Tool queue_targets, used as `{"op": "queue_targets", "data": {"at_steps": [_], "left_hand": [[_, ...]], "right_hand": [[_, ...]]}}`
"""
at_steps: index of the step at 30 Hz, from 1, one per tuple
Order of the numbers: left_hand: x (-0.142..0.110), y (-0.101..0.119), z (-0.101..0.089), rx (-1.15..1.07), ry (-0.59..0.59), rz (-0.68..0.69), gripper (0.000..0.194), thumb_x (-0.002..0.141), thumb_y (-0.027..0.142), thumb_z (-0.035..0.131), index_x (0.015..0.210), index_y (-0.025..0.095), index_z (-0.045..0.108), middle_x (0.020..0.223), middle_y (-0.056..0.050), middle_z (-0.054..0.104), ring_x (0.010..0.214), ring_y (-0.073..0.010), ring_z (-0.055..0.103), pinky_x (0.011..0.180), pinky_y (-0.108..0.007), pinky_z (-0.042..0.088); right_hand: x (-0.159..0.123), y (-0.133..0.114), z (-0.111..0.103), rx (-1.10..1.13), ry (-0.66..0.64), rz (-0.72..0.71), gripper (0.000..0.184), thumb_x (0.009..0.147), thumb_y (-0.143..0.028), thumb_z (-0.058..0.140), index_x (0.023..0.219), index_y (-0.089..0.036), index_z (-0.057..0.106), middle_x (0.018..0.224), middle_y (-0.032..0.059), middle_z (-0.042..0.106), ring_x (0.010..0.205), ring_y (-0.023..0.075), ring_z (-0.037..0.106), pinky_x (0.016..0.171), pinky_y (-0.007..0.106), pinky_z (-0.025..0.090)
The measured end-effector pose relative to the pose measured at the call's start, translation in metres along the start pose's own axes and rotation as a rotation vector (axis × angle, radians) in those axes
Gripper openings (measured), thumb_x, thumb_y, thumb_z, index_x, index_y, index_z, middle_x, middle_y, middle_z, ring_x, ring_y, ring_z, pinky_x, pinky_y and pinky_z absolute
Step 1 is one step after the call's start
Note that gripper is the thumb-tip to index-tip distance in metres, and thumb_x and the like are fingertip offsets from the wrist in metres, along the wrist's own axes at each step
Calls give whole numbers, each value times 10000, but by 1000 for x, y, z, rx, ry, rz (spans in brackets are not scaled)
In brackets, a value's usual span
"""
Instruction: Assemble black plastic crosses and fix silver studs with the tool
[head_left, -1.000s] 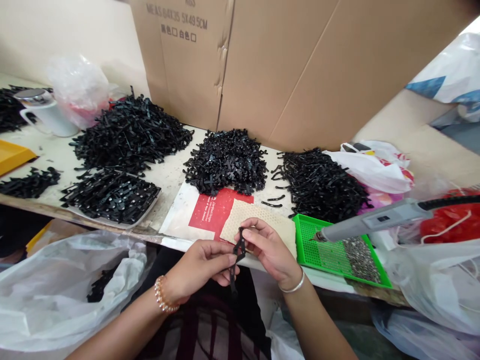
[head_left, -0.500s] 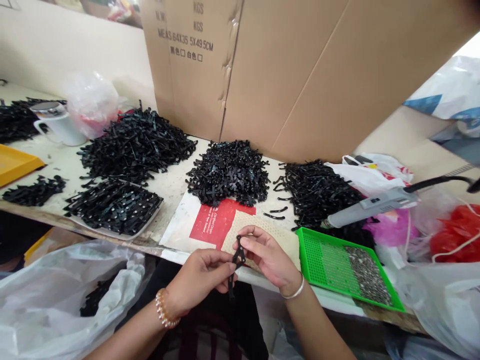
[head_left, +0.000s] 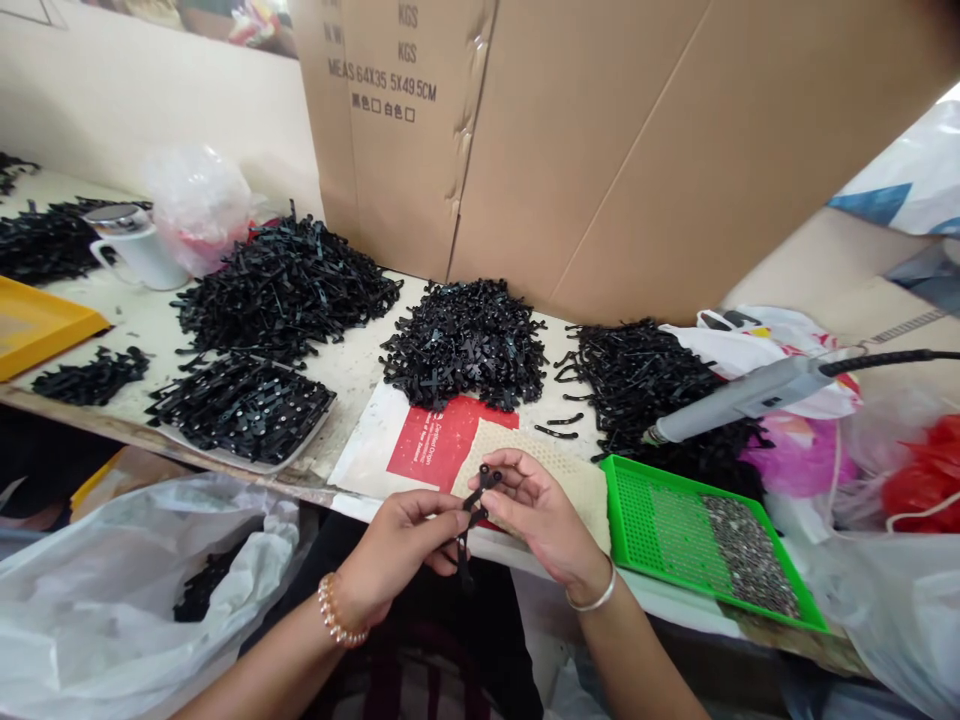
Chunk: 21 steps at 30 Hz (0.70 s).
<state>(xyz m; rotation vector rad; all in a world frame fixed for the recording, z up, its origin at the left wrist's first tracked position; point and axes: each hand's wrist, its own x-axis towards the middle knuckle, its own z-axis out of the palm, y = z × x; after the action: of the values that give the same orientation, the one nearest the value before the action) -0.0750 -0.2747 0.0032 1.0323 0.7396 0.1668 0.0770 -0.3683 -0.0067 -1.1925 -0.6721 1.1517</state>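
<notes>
Between my hands is a jointed piece of black plastic strips, held just over the table's front edge. My left hand, with a beaded bracelet at the wrist, pinches its middle part, and one strip hangs below the fingers. My right hand, wearing a silver bangle, grips the upper end, where two rounded tips show. Beneath the hands lies a cream textured mat on a red and white sheet. Beyond it is a heap of small black parts.
A green tray of small metal pieces sits at the right, under a grey electric screwdriver. More black strips lie behind. On the left are a heaped pile, a filled tray, a white mug and a plastic bag.
The view has shifted slightly, moving the table's contents to the right. The black strips in my hands have turned, and two rounded ends now show at the top.
</notes>
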Motion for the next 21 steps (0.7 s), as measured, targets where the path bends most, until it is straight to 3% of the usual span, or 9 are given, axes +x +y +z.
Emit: {"op": "queue_targets", "data": {"at_steps": [9, 16, 21], "left_hand": [[-1, 0, 0, -13, 7, 7, 341, 664, 434, 741, 786, 122, 680, 662, -32, 625, 578, -105, 550, 471, -166, 425], [-1, -1, -1, -48, -2, 11, 305, 675, 412, 740, 762, 123, 698, 684, -34, 633, 621, -111, 565, 492, -165, 412], [0, -1, -5, -82, 14, 40, 306, 672, 383, 763, 790, 106, 706, 707, -47, 662, 619, -95, 557, 550, -172, 435]], "right_hand": [[2, 6, 5, -35, 77, -38, 346, 744, -285, 751, 1041, -226, 583, 957, 28, 649, 853, 141, 608, 765, 266, 502], [1, 8, 6, -85, 65, -70, 341, 763, -283, 732, 1057, -230, 566, 959, 25, 625, 846, 134, 592, 752, 250, 496], [1, 10, 13, 21, 121, -63, 435, 752, -272, 745, 1117, -261, 510, 938, 8, 620, 852, 138, 599, 777, 267, 500]]}}
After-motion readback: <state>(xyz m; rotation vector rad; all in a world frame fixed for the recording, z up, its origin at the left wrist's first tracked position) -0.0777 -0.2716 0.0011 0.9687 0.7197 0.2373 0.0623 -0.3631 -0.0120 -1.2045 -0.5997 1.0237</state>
